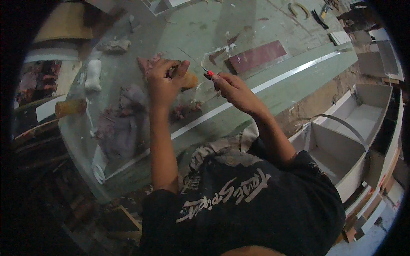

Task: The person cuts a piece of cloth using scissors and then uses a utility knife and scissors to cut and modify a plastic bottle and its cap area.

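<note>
My left hand (165,80) is raised over the green table (171,38), its fingers curled toward the thumb. Whatever lies between them is hidden. An amber-yellow roll-like piece (190,81) shows right beside the thumb; whether I touch it, I cannot tell. Behind the fingers lies a dusty red cloth or scrap (146,66). To the right, my right hand (232,90) grips a small slim tool (209,73) with a red part and a thin metal tip pointing up and left. Just beyond it, a flat maroon block (258,56) lies on the table.
A white strip (267,89) runs along the near table edge. Purple-grey cloths (119,128) lie left of my forearm, near a white wrapped bundle (93,75) and an amber roll (71,108). White open boxes (335,149) stand at right. Pliers (319,19) lie far right.
</note>
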`<state>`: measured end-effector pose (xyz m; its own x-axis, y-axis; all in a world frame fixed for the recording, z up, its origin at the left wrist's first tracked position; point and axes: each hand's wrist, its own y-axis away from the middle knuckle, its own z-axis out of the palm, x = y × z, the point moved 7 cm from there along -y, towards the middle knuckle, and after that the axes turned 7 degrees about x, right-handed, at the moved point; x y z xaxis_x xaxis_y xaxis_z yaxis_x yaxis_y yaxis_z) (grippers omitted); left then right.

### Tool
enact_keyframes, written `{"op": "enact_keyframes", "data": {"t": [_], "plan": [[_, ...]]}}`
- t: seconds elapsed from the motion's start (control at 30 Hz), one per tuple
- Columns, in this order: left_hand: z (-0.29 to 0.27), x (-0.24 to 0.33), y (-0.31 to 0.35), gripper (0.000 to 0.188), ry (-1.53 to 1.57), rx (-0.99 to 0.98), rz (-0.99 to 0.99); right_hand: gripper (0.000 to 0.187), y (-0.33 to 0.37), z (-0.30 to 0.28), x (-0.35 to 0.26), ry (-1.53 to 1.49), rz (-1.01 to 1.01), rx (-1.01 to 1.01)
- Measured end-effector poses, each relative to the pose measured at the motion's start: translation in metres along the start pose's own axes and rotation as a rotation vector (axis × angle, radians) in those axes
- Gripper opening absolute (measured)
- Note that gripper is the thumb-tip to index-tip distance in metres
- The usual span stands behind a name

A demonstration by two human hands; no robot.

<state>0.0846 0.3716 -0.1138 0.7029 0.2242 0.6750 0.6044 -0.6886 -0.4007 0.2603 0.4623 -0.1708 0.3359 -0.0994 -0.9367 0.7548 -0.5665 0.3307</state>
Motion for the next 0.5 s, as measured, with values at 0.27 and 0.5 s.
{"op": "enact_keyframes", "data": {"t": [0.27, 0.5], "plan": [[0.002, -0.028, 0.011, 0.019, 0.392, 0.097, -0.113, 0.054, 0.002, 0.005, 0.002, -0.038, -0.012, 0.001], [-0.009, -0.06, 0.017, 0.029, 0.401, 0.252, -0.452, 0.05, 0.003, -0.004, 0.01, -0.134, 0.058, 0.048]]}}
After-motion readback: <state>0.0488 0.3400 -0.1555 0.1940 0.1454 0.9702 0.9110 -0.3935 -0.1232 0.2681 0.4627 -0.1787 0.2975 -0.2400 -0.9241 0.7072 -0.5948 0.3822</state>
